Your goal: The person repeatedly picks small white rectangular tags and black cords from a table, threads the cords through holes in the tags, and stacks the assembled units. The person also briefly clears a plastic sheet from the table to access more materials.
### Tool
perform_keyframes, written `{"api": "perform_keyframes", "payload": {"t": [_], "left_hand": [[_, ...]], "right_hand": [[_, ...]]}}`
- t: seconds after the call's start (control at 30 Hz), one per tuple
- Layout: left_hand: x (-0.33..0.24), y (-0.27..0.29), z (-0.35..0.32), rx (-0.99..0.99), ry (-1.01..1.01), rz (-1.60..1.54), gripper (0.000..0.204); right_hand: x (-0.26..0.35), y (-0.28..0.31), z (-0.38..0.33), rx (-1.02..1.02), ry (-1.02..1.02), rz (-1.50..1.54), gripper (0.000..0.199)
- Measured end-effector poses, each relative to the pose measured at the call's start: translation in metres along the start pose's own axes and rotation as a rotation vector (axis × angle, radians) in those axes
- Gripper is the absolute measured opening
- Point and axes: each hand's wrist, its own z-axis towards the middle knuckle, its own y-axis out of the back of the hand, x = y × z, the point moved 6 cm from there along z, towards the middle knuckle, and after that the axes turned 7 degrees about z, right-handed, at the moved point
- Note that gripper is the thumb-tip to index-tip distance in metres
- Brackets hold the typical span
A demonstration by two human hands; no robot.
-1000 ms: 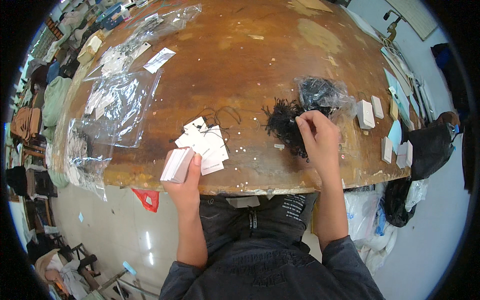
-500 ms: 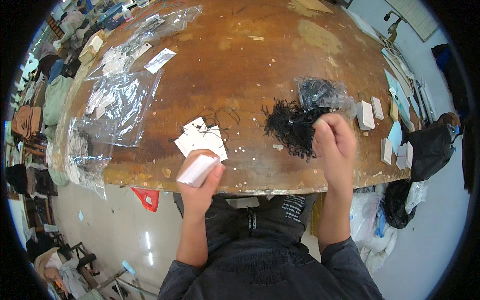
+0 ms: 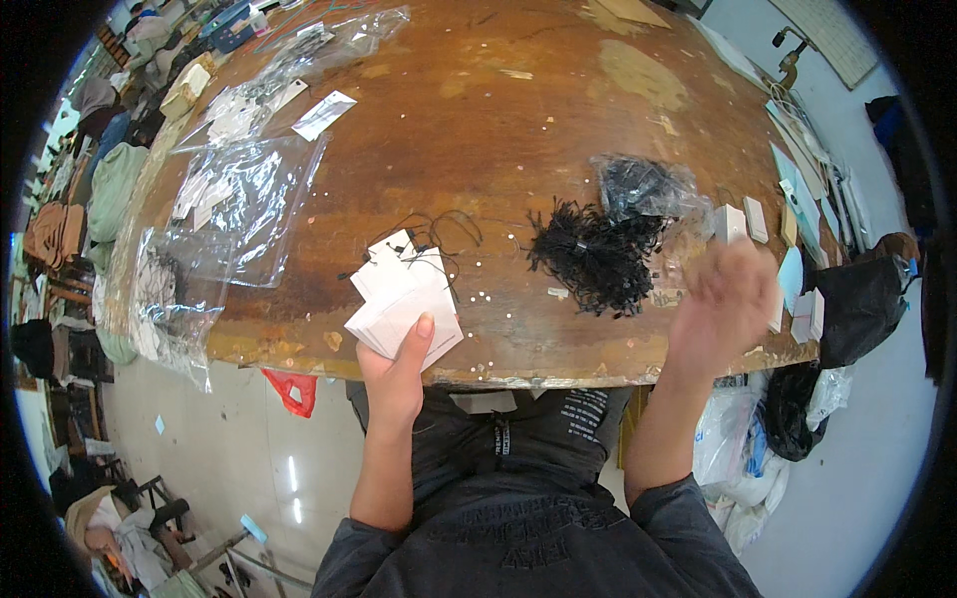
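Observation:
A fanned stack of white paper tags (image 3: 391,321) is in my left hand (image 3: 395,384), my thumb pressing on top. Just beyond it, overlapping from this view, lie white tags with black strings (image 3: 395,251) looped through them. My right hand (image 3: 726,299) is over the table's right side, close to a white tag stack (image 3: 730,223). Motion smears its fingers, so whether it holds anything cannot be made out. Left of that hand rests a bundle of black strings (image 3: 596,261), with a clear plastic bag of black strings (image 3: 648,187) behind it.
More white stacks (image 3: 807,317) stand along the right edge beside light-blue card (image 3: 791,271). Clear plastic bags (image 3: 264,214) with white tags spread over the left side of the wooden table (image 3: 469,149). A single tag (image 3: 324,115) lies near them.
My right hand has moved right, from beside the black string bundle toward the white stacks. My left hand has turned, and its tags now lie fanned and face up.

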Motion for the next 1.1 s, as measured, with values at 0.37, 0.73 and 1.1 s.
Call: {"api": "perform_keyframes", "payload": {"t": [0.37, 0.73, 1.1], "left_hand": [[0.003, 0.000, 0.000, 0.029, 0.020, -0.009, 0.041], [-0.001, -0.003, -0.005, 0.032, -0.015, 0.089, 0.036], [-0.005, -0.018, -0.009, -0.020, -0.095, 0.147, 0.032]], "right_hand": [[0.030, 0.012, -0.019, -0.229, 0.499, -0.525, 0.013], [0.029, 0.014, -0.017, -0.290, 0.356, -0.252, 0.004], [-0.060, -0.086, -0.083, 0.423, 0.015, -0.542, 0.004]]}}
